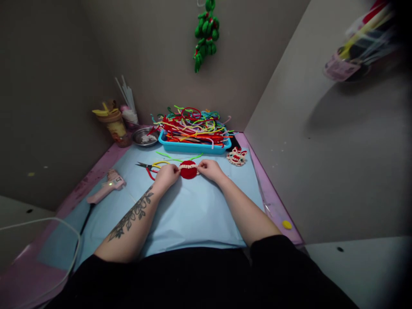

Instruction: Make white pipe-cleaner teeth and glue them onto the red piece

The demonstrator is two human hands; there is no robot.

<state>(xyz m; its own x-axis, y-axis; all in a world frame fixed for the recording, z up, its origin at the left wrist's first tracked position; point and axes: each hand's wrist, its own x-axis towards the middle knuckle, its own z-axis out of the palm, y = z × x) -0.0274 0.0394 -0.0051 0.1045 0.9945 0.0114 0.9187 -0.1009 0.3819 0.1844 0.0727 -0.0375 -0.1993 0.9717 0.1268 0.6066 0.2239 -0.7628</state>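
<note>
A round red disc [188, 173] of fuzzy pipe cleaner lies on the blue sheet in front of me. Across its upper part runs a wavy cream pipe cleaner [187, 166], its two ends reaching past the disc. The fingers of my left hand [167, 175] are closed in a pinch on the cream strip's left end. On the other side, my right hand [210, 169] pinches its right end. Scissors [149, 166] with a yellow and a red handle rest open beside my left hand. Just beyond my hands are bright green pipe cleaners [174, 159].
Behind stands a blue tray [193, 148] heaped with coloured pipe cleaners, a metal bowl [146, 137] to its left. A pink glue gun [107, 187] lies left, a lion-like pipe-cleaner face [237, 157] right. Walls enclose the table; a white cable [77, 236] hangs at lower left.
</note>
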